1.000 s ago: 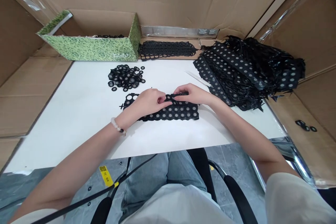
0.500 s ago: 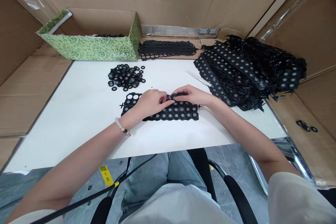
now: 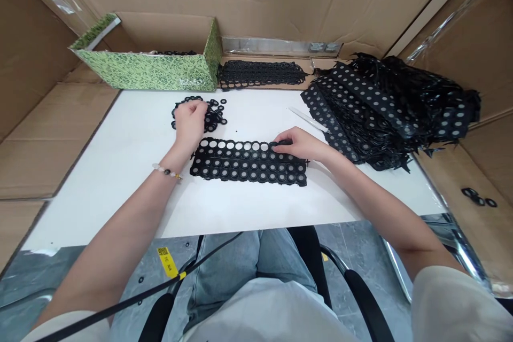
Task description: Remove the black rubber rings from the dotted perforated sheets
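Observation:
A black rubber sheet (image 3: 248, 163) with rows of round ring shapes lies flat on the white table. Along its far edge, several holes show white from the left up to my right hand (image 3: 295, 143). That hand's fingers are closed on the far edge of the sheet, toward its right end. My left hand (image 3: 191, 117) is over the pile of loose black rings (image 3: 214, 117), fingertips together. Whether a ring is between those fingertips is hidden.
A green patterned box (image 3: 148, 72) stands back left. Beside it lies a stack of black perforated strips (image 3: 262, 73). Many dotted black sheets (image 3: 360, 112) are heaped at right, near a white pen-like tool (image 3: 308, 119). A few rings (image 3: 479, 197) sit on cardboard at far right.
My left hand has moved from the sheet's far edge left and away to the ring pile. My right hand stays at the far edge, slightly farther right. More white holes are now visible.

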`<state>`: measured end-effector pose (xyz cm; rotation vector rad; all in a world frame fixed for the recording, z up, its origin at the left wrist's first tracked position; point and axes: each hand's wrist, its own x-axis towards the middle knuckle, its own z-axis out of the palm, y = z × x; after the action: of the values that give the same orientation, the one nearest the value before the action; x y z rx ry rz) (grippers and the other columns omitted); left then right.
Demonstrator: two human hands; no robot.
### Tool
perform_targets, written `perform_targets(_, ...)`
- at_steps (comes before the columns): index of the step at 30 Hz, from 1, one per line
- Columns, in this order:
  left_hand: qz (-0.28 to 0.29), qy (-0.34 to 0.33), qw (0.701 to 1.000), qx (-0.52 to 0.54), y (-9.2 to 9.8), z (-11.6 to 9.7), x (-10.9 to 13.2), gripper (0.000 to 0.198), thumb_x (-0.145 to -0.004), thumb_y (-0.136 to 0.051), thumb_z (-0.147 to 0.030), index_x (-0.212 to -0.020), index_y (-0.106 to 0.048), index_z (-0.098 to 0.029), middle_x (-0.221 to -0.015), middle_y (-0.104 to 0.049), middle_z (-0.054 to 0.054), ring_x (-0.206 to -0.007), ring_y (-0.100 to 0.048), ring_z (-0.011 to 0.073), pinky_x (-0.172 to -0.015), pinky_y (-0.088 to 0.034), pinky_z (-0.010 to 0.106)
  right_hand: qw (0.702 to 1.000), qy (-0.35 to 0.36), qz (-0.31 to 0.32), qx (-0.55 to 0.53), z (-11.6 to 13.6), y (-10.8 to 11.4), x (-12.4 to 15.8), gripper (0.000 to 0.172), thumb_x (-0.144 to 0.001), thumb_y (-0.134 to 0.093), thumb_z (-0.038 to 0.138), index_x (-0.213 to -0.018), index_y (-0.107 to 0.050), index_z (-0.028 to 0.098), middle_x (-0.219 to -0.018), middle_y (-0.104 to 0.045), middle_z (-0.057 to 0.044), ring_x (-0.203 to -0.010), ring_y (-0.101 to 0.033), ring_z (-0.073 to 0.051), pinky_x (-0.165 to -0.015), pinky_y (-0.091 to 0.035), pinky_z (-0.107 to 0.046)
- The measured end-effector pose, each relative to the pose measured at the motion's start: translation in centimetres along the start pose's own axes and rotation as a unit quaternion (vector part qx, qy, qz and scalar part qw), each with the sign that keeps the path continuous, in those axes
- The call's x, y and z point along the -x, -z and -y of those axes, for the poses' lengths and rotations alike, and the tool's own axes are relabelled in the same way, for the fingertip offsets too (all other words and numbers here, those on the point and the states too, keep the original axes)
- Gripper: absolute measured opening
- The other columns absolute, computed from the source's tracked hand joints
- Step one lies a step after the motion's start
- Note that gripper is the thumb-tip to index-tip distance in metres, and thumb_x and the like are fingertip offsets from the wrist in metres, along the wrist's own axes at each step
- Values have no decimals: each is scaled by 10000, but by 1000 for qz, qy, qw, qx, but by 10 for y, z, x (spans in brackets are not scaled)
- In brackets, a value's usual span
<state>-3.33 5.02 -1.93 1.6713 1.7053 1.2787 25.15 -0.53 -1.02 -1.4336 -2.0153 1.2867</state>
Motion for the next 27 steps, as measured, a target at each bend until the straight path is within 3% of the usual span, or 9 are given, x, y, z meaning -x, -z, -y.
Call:
perform_targets(3, -30, -6, 990, -137, 12, 7, -8, 415, -811, -650, -278, -538, -342, -221, -521, -318, -45, -554, -296, 139, -614, -237, 319, 999, -25, -24, -12, 0, 1, 0, 230, -758, -743, 363, -852, -783, 157, -848, -765, -57, -793, -653, -196, -737, -478, -314)
perform_targets(7, 19, -75, 972, -221, 9, -5, 3, 398, -839, -678, -340, -571, -413, -212, -563, -460, -23, -591, -401, 157, -664, -302, 311, 993, -68, 14, -94, -1, 5, -1, 210, -697, -789, 314, -838, -779, 159, -814, -763, -56, -742, -651, -188, -700, -484, -310)
perform_targets(10, 156, -200, 950, -183, 0, -26, 23, 396, -910, -583, -386, -587, -440, -206, -579, -497, -11, -609, -467, 166, -709, -352, 316, 991, -40, 28, -122, 0, 6, -1, 197, -689, -784, 308, -820, -771, 160, -806, -757, -43, -746, -647, -184, -709, -478, -305)
perform_targets(12, 287, -272, 903, -171, -7, -39, 38, 425, -943, -544, -439, -597, -485, -198, -568, -520, -12, -596, -488, 162, -762, -369, 339, 993, 2, 21, -117, 2, 2, -1, 239, -714, -777, 370, -816, -761, 154, -791, -743, -29, -753, -630, -176, -729, -467, -303)
perform_targets(14, 345, -295, 875, -169, -13, -46, 51, 451, -937, -558, -506, -614, -507, -195, -582, -545, -8, -600, -505, 163, -785, -376, 355, 992, 47, 23, -116, 3, -3, -1, 283, -750, -756, 424, -827, -753, 151, -791, -733, -19, -774, -621, -175, -764, -466, -308)
perform_targets(18, 376, -284, 866, -169, -21, -46, 61, 484, -940, -530, -573, -637, -502, -198, -615, -583, 8, -615, -531, 176, -762, -380, 360, 985, 112, 41, -128, 4, -10, -3, 276, -815, -711, 420, -899, -759, 161, -914, -768, -36, -894, -653, -203, -873, -483, -339)
perform_targets(23, 369, -280, 868, -179, -19, -43, 59, 480, -990, -426, -519, -627, -470, -208, -607, -572, 32, -660, -550, 212, -765, -393, 378, 979, 128, 84, -137, 2, -7, -3, 305, -852, -686, 384, -1049, -769, 166, -1120, -779, -60, -1042, -669, -227, -982, -474, -373)
perform_targets(27, 371, -299, 859, -189, -18, -43, 59, 467, -1001, -405, -498, -647, -497, -207, -640, -565, 50, -683, -552, 228, -778, -410, 393, 982, 116, 74, -128, 3, -8, -1, 291, -817, -709, 375, -996, -768, 154, -1042, -780, -57, -954, -663, -212, -928, -477, -359)
